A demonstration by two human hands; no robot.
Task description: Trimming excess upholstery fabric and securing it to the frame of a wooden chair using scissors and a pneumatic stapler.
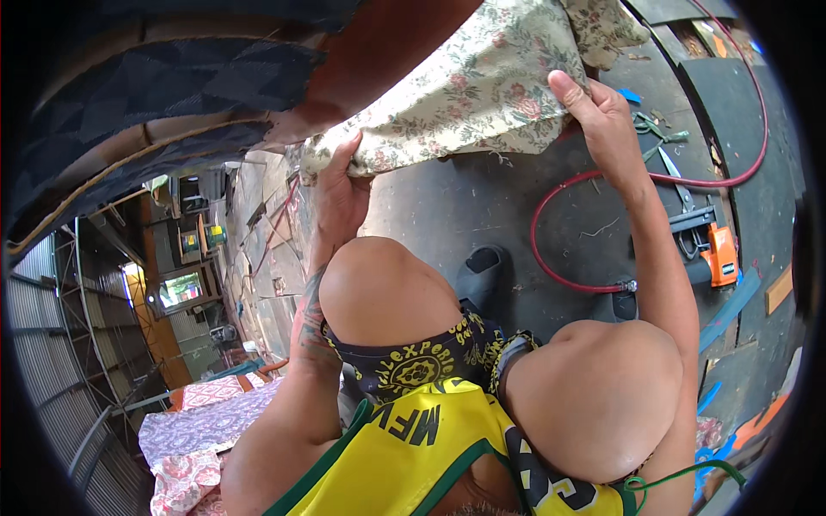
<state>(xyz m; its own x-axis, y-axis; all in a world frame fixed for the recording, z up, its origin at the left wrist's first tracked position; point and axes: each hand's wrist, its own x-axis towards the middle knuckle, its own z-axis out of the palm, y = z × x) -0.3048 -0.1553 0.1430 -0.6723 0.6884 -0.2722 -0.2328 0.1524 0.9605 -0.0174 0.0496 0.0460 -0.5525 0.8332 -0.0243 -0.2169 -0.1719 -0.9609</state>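
Cream fabric with a rose-and-leaf print (482, 95) stretches between my two hands at the top middle. My left hand (342, 189) is closed on its lower left corner, thumb on top. My right hand (602, 125) pinches the right part of the same edge, with the thumb over the cloth and the fingers mostly behind it. Loose threads hang from the lower edge. Above and to the left is a large piece with a reddish-brown surface (379, 60) and dark blue patterned covering (181, 95); the fabric lies against it.
An orange and black staple gun (723, 256) lies on the dark floor at the right, by a red air hose (535, 225). Scissors (674, 179) and a green strip (658, 131) lie nearby. Patterned cloths (202, 421) are piled at the lower left.
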